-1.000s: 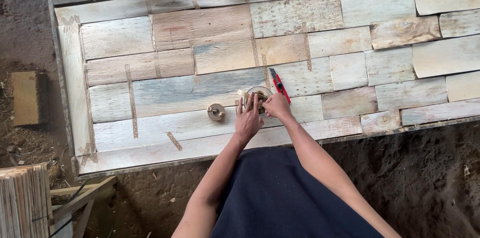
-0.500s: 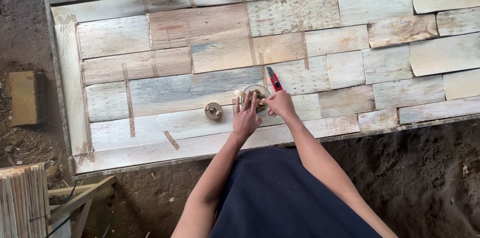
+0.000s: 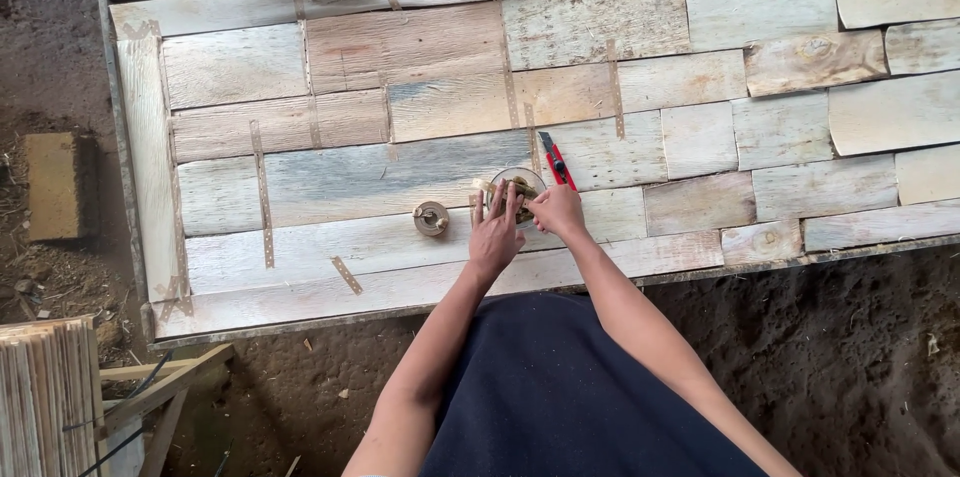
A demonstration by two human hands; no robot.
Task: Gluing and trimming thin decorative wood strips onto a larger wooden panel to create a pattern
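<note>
The tape roll (image 3: 518, 192) lies on the counter (image 3: 400, 177) of patched veneer sheets. Left of the roll sits a small round spool (image 3: 431, 219). The left hand (image 3: 495, 235) lies flat on the roll, fingers spread, seemingly steadying it. The right hand (image 3: 556, 209) pinches at its edge, apparently a tape end. Just right of the roll rests a red cutter (image 3: 557, 162), within reach.

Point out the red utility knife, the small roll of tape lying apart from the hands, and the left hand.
red utility knife (image 3: 558, 163), head view, on its red handle.
small roll of tape (image 3: 431, 219), head view, on the roll's top face.
left hand (image 3: 496, 233), head view, on the back of the hand.
</note>
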